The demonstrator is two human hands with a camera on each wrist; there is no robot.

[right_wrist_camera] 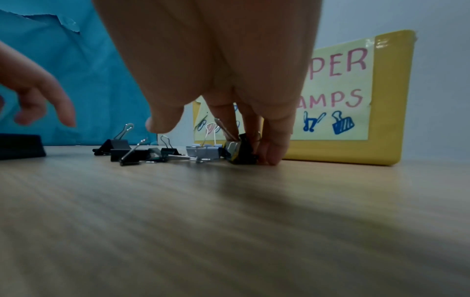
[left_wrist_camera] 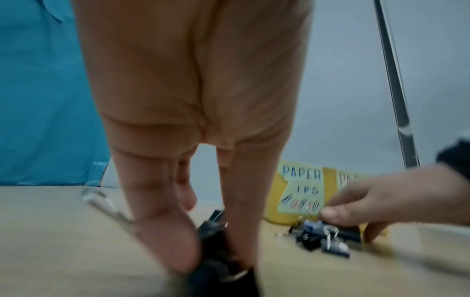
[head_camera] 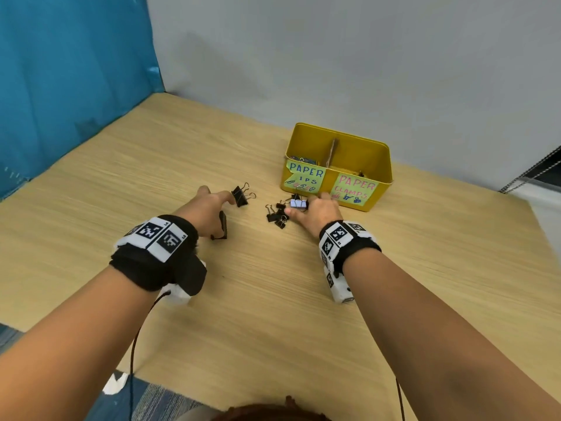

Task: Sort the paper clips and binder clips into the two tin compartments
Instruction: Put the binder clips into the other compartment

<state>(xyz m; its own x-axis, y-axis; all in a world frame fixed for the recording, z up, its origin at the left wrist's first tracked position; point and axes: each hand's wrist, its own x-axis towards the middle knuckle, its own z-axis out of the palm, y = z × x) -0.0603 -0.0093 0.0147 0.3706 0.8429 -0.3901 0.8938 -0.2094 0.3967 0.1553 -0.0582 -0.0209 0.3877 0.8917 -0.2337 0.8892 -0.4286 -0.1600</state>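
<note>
A yellow tin (head_camera: 376, 165) stands at the back right of the table, split by a cardboard divider (head_camera: 332, 153) and labelled for paper clips on the left and clamps on the right. Small black binder clips (head_camera: 277, 214) and a silver one (head_camera: 298, 203) lie heaped in front of it. My right hand (head_camera: 307, 205) is over this heap. Its fingertips (right_wrist_camera: 273, 156) rest on the table against a black clip (right_wrist_camera: 242, 152), and the thumb hovers above. My left hand (head_camera: 223, 212) reaches between two large black binder clips, one (head_camera: 241, 196) at the index fingertip, the other (head_camera: 223, 229) under the thumb. It grips neither.
A blue curtain (head_camera: 60, 86) hangs along the left side and a grey wall (head_camera: 364, 56) runs behind the tin. The wooden table (head_camera: 273, 299) stretches bare toward me. Cables hang from both wrist bands over the near edge.
</note>
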